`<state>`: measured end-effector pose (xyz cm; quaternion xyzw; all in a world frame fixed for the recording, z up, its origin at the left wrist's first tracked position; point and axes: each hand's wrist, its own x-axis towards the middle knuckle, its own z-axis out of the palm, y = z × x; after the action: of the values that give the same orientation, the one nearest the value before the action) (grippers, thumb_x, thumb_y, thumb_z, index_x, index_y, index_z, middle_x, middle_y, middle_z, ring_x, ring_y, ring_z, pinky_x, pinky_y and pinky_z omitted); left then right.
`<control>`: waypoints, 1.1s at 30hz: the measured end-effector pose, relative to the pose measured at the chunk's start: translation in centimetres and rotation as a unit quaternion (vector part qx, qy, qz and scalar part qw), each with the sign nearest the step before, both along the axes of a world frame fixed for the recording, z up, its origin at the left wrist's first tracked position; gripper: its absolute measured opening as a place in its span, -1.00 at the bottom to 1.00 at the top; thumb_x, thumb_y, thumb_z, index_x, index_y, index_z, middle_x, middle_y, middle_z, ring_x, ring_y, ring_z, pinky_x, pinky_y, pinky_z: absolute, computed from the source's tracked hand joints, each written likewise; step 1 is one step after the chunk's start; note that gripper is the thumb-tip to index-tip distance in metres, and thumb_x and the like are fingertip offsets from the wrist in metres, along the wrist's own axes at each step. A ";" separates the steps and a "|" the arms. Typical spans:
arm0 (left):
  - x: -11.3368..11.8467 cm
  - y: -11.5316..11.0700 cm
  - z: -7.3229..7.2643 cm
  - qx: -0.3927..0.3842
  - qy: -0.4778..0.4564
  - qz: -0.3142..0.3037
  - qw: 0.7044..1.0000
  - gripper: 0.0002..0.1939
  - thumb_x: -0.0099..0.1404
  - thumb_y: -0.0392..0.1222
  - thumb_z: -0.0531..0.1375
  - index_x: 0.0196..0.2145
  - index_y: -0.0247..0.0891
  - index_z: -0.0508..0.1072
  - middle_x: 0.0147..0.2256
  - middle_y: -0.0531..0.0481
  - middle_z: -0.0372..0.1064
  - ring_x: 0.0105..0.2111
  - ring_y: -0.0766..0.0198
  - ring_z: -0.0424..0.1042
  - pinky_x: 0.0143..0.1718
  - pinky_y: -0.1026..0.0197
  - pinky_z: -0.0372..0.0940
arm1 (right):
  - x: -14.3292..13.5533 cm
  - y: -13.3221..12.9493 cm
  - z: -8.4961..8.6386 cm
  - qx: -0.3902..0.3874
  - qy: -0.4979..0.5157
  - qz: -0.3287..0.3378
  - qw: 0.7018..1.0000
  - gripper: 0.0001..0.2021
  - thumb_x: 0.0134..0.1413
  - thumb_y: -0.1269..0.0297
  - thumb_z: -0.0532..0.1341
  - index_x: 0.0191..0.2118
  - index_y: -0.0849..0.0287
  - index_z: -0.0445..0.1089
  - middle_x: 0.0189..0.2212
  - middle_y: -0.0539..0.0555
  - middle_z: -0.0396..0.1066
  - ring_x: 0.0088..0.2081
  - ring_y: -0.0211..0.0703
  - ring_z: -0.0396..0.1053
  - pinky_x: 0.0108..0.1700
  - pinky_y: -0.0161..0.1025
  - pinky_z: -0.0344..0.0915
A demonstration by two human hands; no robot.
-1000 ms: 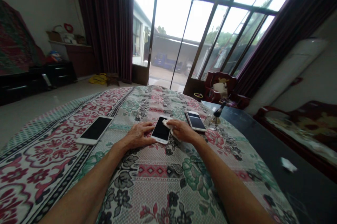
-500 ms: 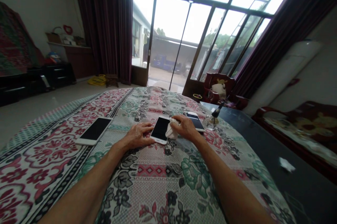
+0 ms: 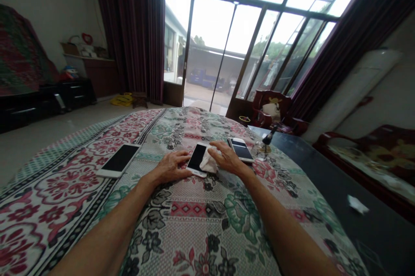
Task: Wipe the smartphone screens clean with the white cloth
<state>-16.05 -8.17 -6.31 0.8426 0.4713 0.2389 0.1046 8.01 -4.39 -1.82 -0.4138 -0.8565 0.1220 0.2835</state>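
A white phone with a dark screen (image 3: pixel 196 159) lies on the patterned tablecloth (image 3: pixel 194 233) in front of me. At its left edge rests my left hand (image 3: pixel 171 167), fingers apart, thumb by the lower corner and fingertips by the side. My right hand (image 3: pixel 226 158) is closed on a white cloth (image 3: pixel 209 163), which covers the right part of the screen. Another white phone (image 3: pixel 119 160) lies to the left. To the right of my right hand lies a third phone (image 3: pixel 241 150), its screen partly reflecting light.
A clear glass container (image 3: pixel 259 151) with a dark-topped object (image 3: pixel 269 136) stands right of the third phone. Beyond the table's right edge is a dark surface (image 3: pixel 320 185) with a crumpled white piece (image 3: pixel 358 204). Red wooden chairs (image 3: pixel 271 105) and glass doors are behind.
The white cloth has shifted slightly down and left over the phone's screen, with my right hand's fingers moving a little. My left hand keeps its place at the phone's edge.
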 end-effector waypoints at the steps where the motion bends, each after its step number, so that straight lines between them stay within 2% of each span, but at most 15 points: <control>1: 0.0 0.0 0.1 -0.002 0.000 0.000 1.000 -0.46 0.15 0.02 0.25 0.10 -0.07 0.37 0.14 -0.06 0.26 0.10 0.08 0.27 0.11 0.05 0.15 | 0.2 0.0 0.2 -0.009 -0.011 0.017 1.000 -0.61 0.17 0.17 0.10 0.03 0.29 0.32 0.01 0.29 0.32 0.02 -0.03 0.30 0.07 -0.06 0.20; 4: 0.1 -0.2 0.2 -0.007 0.006 0.009 1.000 -0.46 0.14 0.01 0.25 0.09 -0.06 0.37 0.16 -0.06 0.24 0.12 0.07 0.26 0.13 0.04 0.13 | 0.7 0.0 0.5 -0.040 -0.043 0.050 0.997 -0.54 0.02 0.33 0.19 0.08 0.27 0.29 0.11 0.28 0.25 0.12 0.01 0.22 0.17 -0.03 0.13; 6: 0.1 -0.3 0.2 -0.009 0.009 0.014 1.000 -0.46 0.15 0.02 0.24 0.09 -0.08 0.37 0.17 -0.07 0.23 0.13 0.07 0.24 0.14 0.03 0.11 | 1.0 0.1 0.5 -0.053 -0.055 0.061 0.995 -0.44 -0.08 0.47 0.16 0.14 0.22 0.24 0.20 0.27 0.14 0.20 0.01 0.13 0.22 0.01 0.06; 9: 0.1 -0.3 0.1 -0.015 0.011 0.023 1.000 -0.46 0.16 0.04 0.23 0.09 -0.10 0.37 0.18 -0.09 0.21 0.15 0.05 0.21 0.16 0.01 0.09 | 1.1 0.2 0.4 -0.032 -0.059 0.088 0.994 -0.31 -0.19 0.59 0.07 0.18 0.13 0.19 0.28 0.19 0.00 0.28 -0.01 -0.02 0.25 0.09 -0.02; 11: 0.1 -0.3 0.1 -0.016 0.014 0.029 0.999 -0.45 0.16 0.05 0.22 0.09 -0.11 0.36 0.19 -0.10 0.20 0.16 0.04 0.21 0.16 -0.01 0.09 | 0.9 0.1 0.4 -0.002 -0.069 0.110 0.992 -0.29 -0.22 0.62 0.03 0.17 0.11 0.20 0.29 0.16 -0.01 0.29 -0.03 -0.05 0.25 0.11 -0.03; 13: 0.0 -0.3 0.2 -0.011 0.014 0.022 1.000 -0.45 0.16 0.04 0.23 0.10 -0.10 0.36 0.17 -0.09 0.22 0.14 0.04 0.23 0.15 0.00 0.10 | 0.3 -0.3 0.5 0.021 -0.094 0.114 0.989 -0.35 -0.20 0.61 0.04 0.12 0.12 0.27 0.28 0.16 0.01 0.28 0.01 -0.04 0.23 0.15 -0.04; 16: 0.1 -0.2 0.3 -0.007 0.013 0.010 1.000 -0.47 0.15 0.02 0.24 0.09 -0.05 0.37 0.15 -0.04 0.26 0.11 0.06 0.26 0.13 0.03 0.12 | -0.6 -1.1 0.8 0.026 -0.156 0.087 0.983 -0.56 -0.12 0.54 0.09 -0.07 0.12 0.43 0.25 0.15 0.09 0.27 0.17 -0.06 0.18 0.29 -0.06; 19: 0.2 -0.3 0.4 -0.012 0.010 0.018 1.000 -0.48 0.14 0.03 0.25 0.08 -0.03 0.37 0.15 -0.01 0.25 0.11 0.06 0.26 0.13 0.05 0.12 | -1.0 -1.8 1.3 0.016 -0.193 0.062 0.979 -0.73 -0.05 0.48 0.12 -0.23 0.11 0.46 0.13 0.13 0.27 0.25 0.22 -0.03 0.16 0.36 -0.16; 21: 0.2 -0.4 0.3 -0.013 0.009 0.022 1.000 -0.48 0.14 0.03 0.25 0.07 -0.02 0.38 0.15 -0.01 0.25 0.12 0.06 0.26 0.13 0.05 0.12 | -1.0 -2.1 1.5 0.025 -0.198 0.053 0.979 -0.80 -0.02 0.45 0.13 -0.28 0.14 0.45 -0.05 0.14 0.41 0.17 0.15 0.12 0.18 0.28 -0.17; 24: 0.1 -0.4 0.1 -0.010 0.009 0.027 1.000 -0.48 0.15 0.03 0.24 0.08 -0.04 0.38 0.16 -0.03 0.24 0.13 0.06 0.23 0.15 0.03 0.10 | -0.8 -2.0 1.8 0.029 -0.200 0.046 0.978 -0.84 -0.02 0.41 0.15 -0.30 0.18 0.44 -0.29 0.13 0.45 -0.13 -0.02 0.34 0.07 0.01 0.08; 26: 0.1 -0.4 0.1 -0.009 0.009 0.029 1.000 -0.47 0.15 0.03 0.24 0.08 -0.07 0.37 0.18 -0.07 0.22 0.14 0.05 0.22 0.15 0.01 0.09 | -0.7 -1.7 1.9 0.017 -0.186 0.040 0.982 -0.82 -0.04 0.43 0.14 -0.28 0.20 0.45 -0.35 0.12 0.43 -0.29 -0.12 0.34 -0.13 -0.17 0.19; 28: 0.1 -0.3 0.0 -0.008 0.007 0.025 1.000 -0.47 0.15 0.03 0.24 0.08 -0.06 0.38 0.17 -0.07 0.23 0.14 0.04 0.23 0.15 0.01 0.10 | -0.6 -1.5 2.0 0.014 -0.164 0.020 0.986 -0.81 -0.06 0.46 0.12 -0.31 0.21 0.45 -0.37 0.11 0.41 -0.34 -0.17 0.32 -0.26 -0.27 0.17; 31: 0.0 -0.3 0.1 -0.009 0.006 0.021 1.000 -0.48 0.15 0.02 0.24 0.07 -0.04 0.38 0.16 -0.04 0.25 0.13 0.04 0.24 0.14 0.02 0.11 | -0.4 -1.4 2.3 0.023 -0.133 -0.026 0.990 -0.83 -0.03 0.48 0.09 -0.38 0.22 0.43 -0.38 0.10 0.39 -0.37 -0.20 0.28 -0.32 -0.30 0.12; 33: 0.1 -0.3 0.1 -0.009 0.007 0.025 1.000 -0.48 0.15 0.02 0.24 0.07 -0.05 0.38 0.16 -0.05 0.25 0.14 0.05 0.23 0.15 0.02 0.10 | -0.3 -1.4 2.5 0.008 -0.121 -0.041 0.992 -0.83 0.05 0.45 0.06 -0.34 0.22 0.40 -0.42 0.09 0.39 -0.40 -0.21 0.27 -0.35 -0.31 0.09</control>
<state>-15.98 -8.47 -6.23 0.8312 0.4952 0.2307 0.1031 7.68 -5.76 0.67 -0.4581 -0.8677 0.0530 0.1859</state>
